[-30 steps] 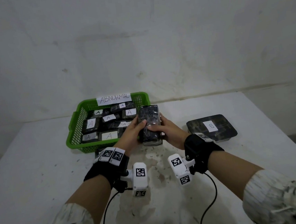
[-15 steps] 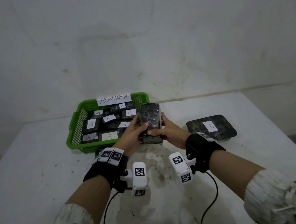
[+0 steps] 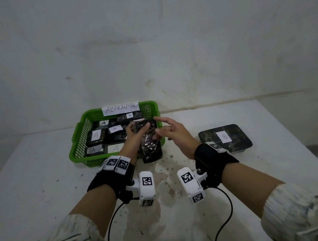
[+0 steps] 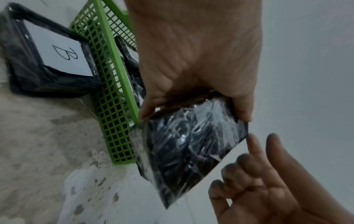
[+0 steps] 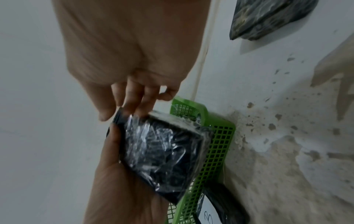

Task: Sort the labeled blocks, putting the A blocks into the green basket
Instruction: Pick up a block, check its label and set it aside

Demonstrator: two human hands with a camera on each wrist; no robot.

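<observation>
I judge the placing step in hand: my left hand grips the wrapped block tilted over the green basket's near right corner (label side hidden), my right hand beside it, fingers spread, holding nothing; next, lower it among the A blocks.

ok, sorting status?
Done: several A blocks lie in the green basket. In hand: left hand grips a wrapped block, label unseen; right hand is open beside it. Left: two B blocks outside the basket.
</observation>
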